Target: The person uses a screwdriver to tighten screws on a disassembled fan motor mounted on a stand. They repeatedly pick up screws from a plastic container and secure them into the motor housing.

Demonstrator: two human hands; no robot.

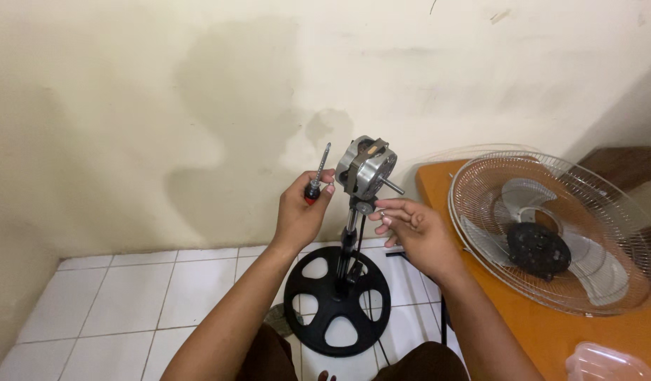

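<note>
Head view: the fan motor (366, 168) stands bare on its pole above the black base (337, 300) on the floor, casing off, shaft pointing right. The left hand (301, 208) is closed round a screwdriver (317, 178), tip up, just left of the motor. The right hand (410, 229), fingers loosely curled, pinches at the neck joint below it. The grille with blades (551, 233) lies apart on the orange surface (530, 331), far right, so stripping looks well advanced.

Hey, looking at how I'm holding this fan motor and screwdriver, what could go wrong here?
The screwdriver tip points up near your face while the left hand grips it; a slip could jab. The bare fan motor sits atop a thin stand and may tip. The right hand is close under the protruding motor shaft.
</note>
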